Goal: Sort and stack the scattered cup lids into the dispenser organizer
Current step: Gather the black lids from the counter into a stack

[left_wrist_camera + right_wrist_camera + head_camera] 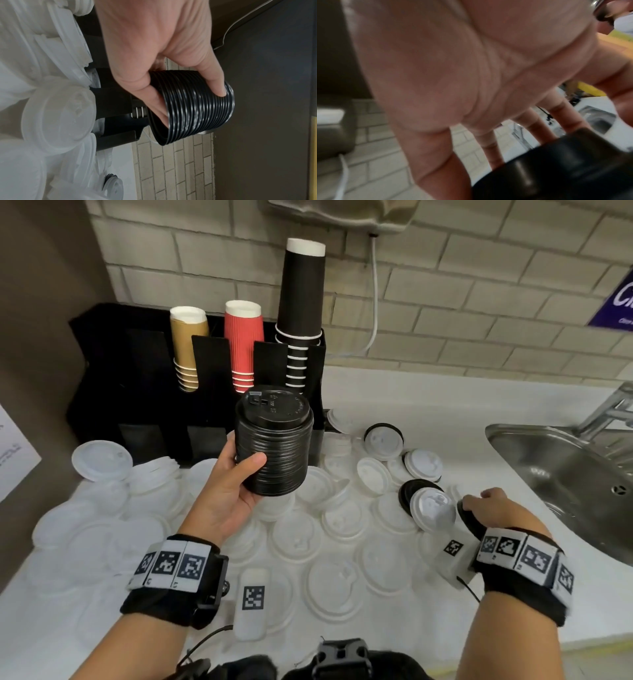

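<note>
My left hand [236, 484] grips a tall stack of black lids [274, 443] above the counter, just in front of the black dispenser organizer [137, 378]; the left wrist view shows fingers and thumb wrapped round the stack of black lids [197, 105]. My right hand [486, 508] holds a single black lid [471, 520] by its rim near the sink, and that black lid [556, 169] fills the lower right of the right wrist view. Many white lids [301, 539] lie scattered over the counter. A few more black lids [412, 491] sit among them at the right.
The organizer holds stacks of tan cups [186, 347], red cups [243, 344] and black cups [303, 309]. A steel sink [565, 481] with a tap is at the right. A white tagged device [251, 601] lies near the front edge. A tiled wall [445, 302] stands behind.
</note>
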A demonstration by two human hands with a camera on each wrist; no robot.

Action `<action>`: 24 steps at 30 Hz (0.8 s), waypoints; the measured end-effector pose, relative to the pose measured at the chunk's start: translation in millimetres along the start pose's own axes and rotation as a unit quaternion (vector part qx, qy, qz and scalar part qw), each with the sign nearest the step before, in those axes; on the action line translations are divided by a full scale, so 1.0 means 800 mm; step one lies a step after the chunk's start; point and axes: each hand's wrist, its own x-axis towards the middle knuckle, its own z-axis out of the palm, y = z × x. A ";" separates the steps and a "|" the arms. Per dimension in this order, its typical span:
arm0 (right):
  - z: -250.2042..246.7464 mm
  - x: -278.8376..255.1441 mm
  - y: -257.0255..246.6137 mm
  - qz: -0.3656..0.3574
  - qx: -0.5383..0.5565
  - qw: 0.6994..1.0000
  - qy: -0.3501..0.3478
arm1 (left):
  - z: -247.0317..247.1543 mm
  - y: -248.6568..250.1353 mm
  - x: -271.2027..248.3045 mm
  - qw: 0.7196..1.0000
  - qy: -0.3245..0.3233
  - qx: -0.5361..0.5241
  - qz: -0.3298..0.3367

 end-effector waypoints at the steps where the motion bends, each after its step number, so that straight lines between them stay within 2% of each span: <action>1: -0.011 -0.003 -0.009 -0.014 0.016 1.000 0.001 | 0.002 0.000 0.000 1.000 0.000 -0.001 -0.003; 3: -0.027 -0.012 -0.031 -0.075 0.052 0.996 -0.004 | 0.007 -0.001 0.001 1.000 0.000 -0.007 -0.009; 5: -0.033 -0.028 -0.059 -0.183 0.112 0.977 -0.016 | 0.009 -0.004 0.002 1.000 0.003 -0.015 -0.011; 8: -0.023 -0.063 -0.104 -0.354 0.237 0.904 -0.043 | 0.012 -0.007 0.000 1.000 0.004 -0.011 -0.009; 10: -0.011 -0.085 -0.131 -0.421 0.286 0.858 -0.072 | 0.014 -0.009 -0.003 1.000 -0.002 -0.003 -0.006; 14: 0.010 -0.114 -0.163 -0.504 0.335 0.790 -0.097 | 0.010 -0.015 -0.007 1.000 0.006 0.011 -0.005; 19: 0.025 -0.134 -0.181 -0.594 0.315 0.735 -0.090 | 0.003 -0.020 -0.012 0.999 0.009 0.045 -0.023; 21: 0.029 -0.137 -0.186 -0.616 0.300 0.723 -0.091 | 0.003 -0.020 -0.013 0.998 0.013 0.051 -0.029; 24: 0.034 -0.138 -0.190 -0.632 0.267 0.723 -0.083 | 0.002 -0.020 -0.012 0.998 0.018 0.052 -0.028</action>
